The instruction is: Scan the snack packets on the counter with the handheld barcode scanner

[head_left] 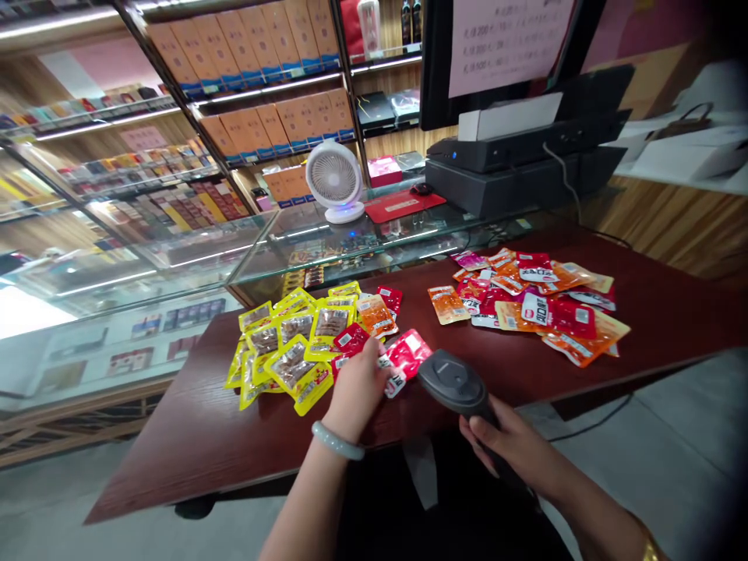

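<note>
My left hand [361,387], with a pale bangle [337,442] on the wrist, pinches the edge of a red and white snack packet [407,352] over the dark red table. In my right hand [514,440] is a black barcode scanner [453,382], its head turned toward that packet and close to it. To the left lies a heap of yellow snack packets [294,365], with an orange packet [375,314] and some red ones at its right side. Farther right spreads a mixed pile of red and orange packets [564,315].
Behind the dark red table [192,444] stands a glass display counter [257,253] with a white fan [335,181] and a red mouse pad [404,206]. A monitor [435,70] rises above black till equipment [491,183]. Shelves of boxed goods [251,47] line the back.
</note>
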`<state>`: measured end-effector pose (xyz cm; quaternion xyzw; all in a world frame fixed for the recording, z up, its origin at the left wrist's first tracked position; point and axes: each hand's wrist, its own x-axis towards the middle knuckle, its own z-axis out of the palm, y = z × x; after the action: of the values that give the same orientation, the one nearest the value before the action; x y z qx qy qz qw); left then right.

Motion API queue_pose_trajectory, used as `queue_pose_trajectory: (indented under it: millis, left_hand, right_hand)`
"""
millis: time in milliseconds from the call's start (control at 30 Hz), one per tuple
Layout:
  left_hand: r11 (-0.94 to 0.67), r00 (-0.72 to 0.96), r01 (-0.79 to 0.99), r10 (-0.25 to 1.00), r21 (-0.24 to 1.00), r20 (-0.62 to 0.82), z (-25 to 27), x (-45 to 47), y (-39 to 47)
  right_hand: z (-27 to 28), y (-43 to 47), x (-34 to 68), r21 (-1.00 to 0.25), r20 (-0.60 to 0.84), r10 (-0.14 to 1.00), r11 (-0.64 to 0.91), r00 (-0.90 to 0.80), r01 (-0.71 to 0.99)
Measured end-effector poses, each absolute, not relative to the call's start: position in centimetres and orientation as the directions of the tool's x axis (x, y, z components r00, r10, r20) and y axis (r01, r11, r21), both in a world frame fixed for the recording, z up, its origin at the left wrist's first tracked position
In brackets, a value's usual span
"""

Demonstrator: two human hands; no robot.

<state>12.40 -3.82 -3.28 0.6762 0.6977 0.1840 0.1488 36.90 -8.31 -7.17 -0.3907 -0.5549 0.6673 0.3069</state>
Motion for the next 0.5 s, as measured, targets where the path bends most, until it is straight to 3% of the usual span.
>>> queue_pose_trajectory:
  millis: [133,167,233,333,400,500]
  left_hand:
    - [-0.075,0.003,0.558,0.996,0.827,0.088,-3.9,16.1,0.0]
    - [-0.097,0.061,0.454,0.995,0.886,0.078,-4.0,16.9,1.0]
    - [-0.159,0.128,0.411,0.985,0.898,0.116,-3.8,17.4,2.3]
    - [-0.170,0.028,0.731,0.975,0.661,0.220,-3.1,15.8,2.9]
    - [0.009,-0.121,0.920,0.957,0.391,0.262,-2.7,13.8,2.9]
    - [0.242,-0.258,0.966,0.931,0.093,0.258,-2.9,11.3,3.3]
  right_hand:
    - [-7.1,-8.4,37.2,-0.976,-0.213,0.862,-0.213,-0.460,0.052]
    - [-7.2,-8.5,37.3,-0.975,-0.216,0.866,-0.217,-0.451,0.052]
    - [-7.3,-8.6,37.3,-0.974,-0.218,0.872,-0.221,-0.439,0.045]
    - [-7.4,-8.7,37.3,-0.975,-0.209,0.873,-0.219,-0.441,0.030]
    - [-7.4,-8.6,37.3,-0.975,-0.208,0.869,-0.219,-0.449,0.026]
    - [-7.3,-8.4,37.2,-0.974,-0.213,0.858,-0.225,-0.468,0.032]
